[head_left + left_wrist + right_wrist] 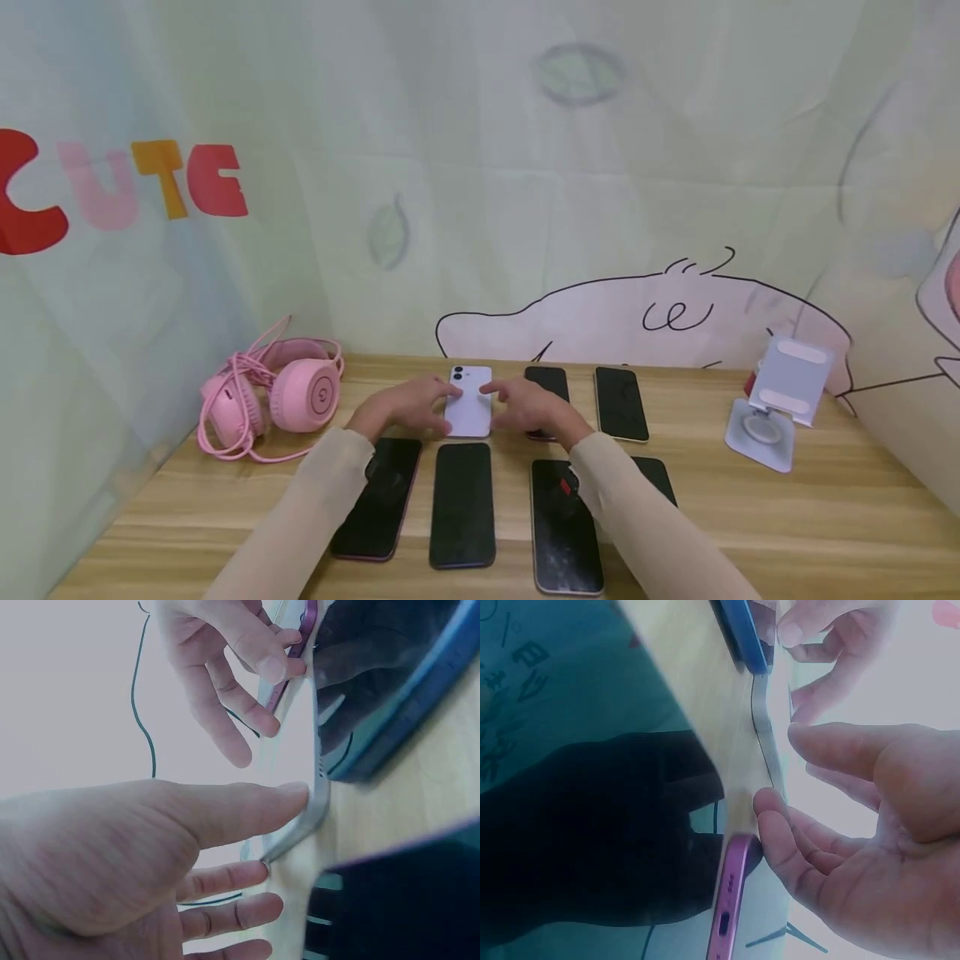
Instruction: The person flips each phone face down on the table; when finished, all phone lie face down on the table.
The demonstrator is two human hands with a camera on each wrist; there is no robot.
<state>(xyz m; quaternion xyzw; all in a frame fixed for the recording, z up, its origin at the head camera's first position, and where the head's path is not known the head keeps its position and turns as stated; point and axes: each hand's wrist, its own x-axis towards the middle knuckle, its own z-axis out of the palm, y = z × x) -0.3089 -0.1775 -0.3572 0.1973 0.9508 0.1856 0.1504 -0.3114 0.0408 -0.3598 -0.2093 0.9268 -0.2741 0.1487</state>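
Note:
A pale lavender phone (469, 417) lies back-up on the wooden table, its camera lenses at the far left corner. My left hand (411, 406) is at its left side, with the thumb tip at the near corner and the index finger by the cameras. From the right comes my right hand (531, 405), index fingertip over the phone's edge. In the left wrist view the thumb (262, 802) reaches the phone's silver rim (319, 802). The right wrist view has the fingers (780, 847) loosely bent beside that rim (763, 724), near a pink-edged phone (733, 892).
Dark-screened phones surround the hands: one (550, 381) partly behind the right hand, another (621, 404) further right, and several in front, including a blue-edged one (462, 504). Pink headphones (300, 396) sit at left, a folding phone stand (791, 379) at right. A printed curtain (480, 208) hangs behind.

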